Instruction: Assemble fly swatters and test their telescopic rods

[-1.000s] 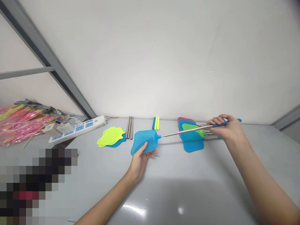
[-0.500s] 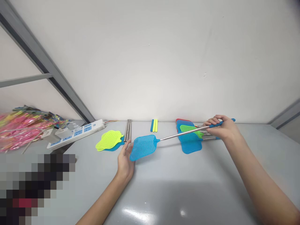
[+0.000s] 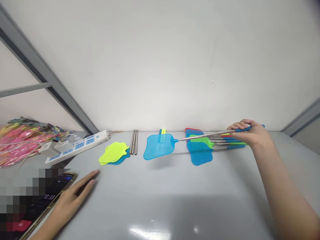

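My right hand [image 3: 250, 132] is closed around the blue grip of a fly swatter [image 3: 160, 146]. Its metal rod slants left to a blue perforated head held above the table. Behind and below the rod lies a pile of fly swatters [image 3: 201, 156] with blue, green and red showing, their handles pointing right. My left hand [image 3: 75, 196] is at the lower left beside the phone [image 3: 47, 196], fingers stretched out and holding nothing. Beyond it are loose yellow and blue swatter heads [image 3: 113, 153] and several metal rods [image 3: 133, 142].
Blue and yellow grips [image 3: 163, 131] lie near the wall, partly behind the held swatter head. A white power strip [image 3: 87, 143] with plugs runs along the left. Behind it sits a heap of pink and yellow plastic-wrapped items [image 3: 25, 143]. Part of the phone is pixelated.
My left hand has moved from beside the swatter head to the lower left by the phone. My right hand has shifted right with the swatter. The view has moved slightly.
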A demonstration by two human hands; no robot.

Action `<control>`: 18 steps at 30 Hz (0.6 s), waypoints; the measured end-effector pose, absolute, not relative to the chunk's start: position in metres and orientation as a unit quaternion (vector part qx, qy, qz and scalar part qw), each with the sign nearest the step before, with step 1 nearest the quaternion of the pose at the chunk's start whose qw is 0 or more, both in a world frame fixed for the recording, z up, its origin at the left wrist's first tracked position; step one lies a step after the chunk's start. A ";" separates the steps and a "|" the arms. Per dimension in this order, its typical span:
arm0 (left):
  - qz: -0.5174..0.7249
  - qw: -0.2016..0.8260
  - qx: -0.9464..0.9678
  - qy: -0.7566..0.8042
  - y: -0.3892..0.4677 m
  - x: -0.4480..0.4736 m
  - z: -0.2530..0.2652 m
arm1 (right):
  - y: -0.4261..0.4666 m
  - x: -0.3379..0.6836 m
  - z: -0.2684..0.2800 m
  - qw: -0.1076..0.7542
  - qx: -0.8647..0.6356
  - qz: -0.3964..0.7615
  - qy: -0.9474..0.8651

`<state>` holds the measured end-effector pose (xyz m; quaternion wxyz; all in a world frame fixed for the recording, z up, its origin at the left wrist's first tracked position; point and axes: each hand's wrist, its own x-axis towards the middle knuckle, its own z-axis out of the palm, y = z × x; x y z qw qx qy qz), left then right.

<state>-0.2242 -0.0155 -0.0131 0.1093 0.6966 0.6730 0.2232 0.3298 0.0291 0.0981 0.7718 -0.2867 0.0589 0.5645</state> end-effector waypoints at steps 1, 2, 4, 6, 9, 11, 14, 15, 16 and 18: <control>0.223 0.107 0.694 0.676 -0.018 -0.230 -0.012 | 0.028 0.330 0.099 0.770 -0.287 0.567 0.061; 0.225 0.103 0.691 0.679 -0.020 -0.235 -0.009 | 0.028 0.330 0.100 0.768 -0.288 0.568 0.062; 0.232 0.101 0.687 0.681 -0.024 -0.240 -0.005 | 0.027 0.329 0.101 0.766 -0.292 0.570 0.059; 0.230 0.102 0.688 0.681 -0.028 -0.243 0.000 | 0.026 0.328 0.101 0.762 -0.294 0.574 0.058; 0.221 0.095 0.685 0.688 -0.032 -0.247 0.004 | 0.027 0.327 0.101 0.755 -0.293 0.583 0.063; 0.217 0.087 0.682 0.693 -0.034 -0.248 0.004 | 0.027 0.326 0.102 0.750 -0.293 0.589 0.065; 0.215 0.082 0.682 0.694 -0.036 -0.250 0.004 | 0.027 0.325 0.102 0.746 -0.293 0.595 0.063; 0.213 0.084 0.685 0.692 -0.036 -0.251 0.004 | 0.027 0.325 0.102 0.745 -0.292 0.596 0.062; 0.212 0.087 0.687 0.689 -0.035 -0.252 0.003 | 0.027 0.325 0.102 0.744 -0.291 0.598 0.059; 0.210 0.096 0.692 0.683 -0.034 -0.255 0.002 | 0.026 0.325 0.102 0.743 -0.290 0.601 0.055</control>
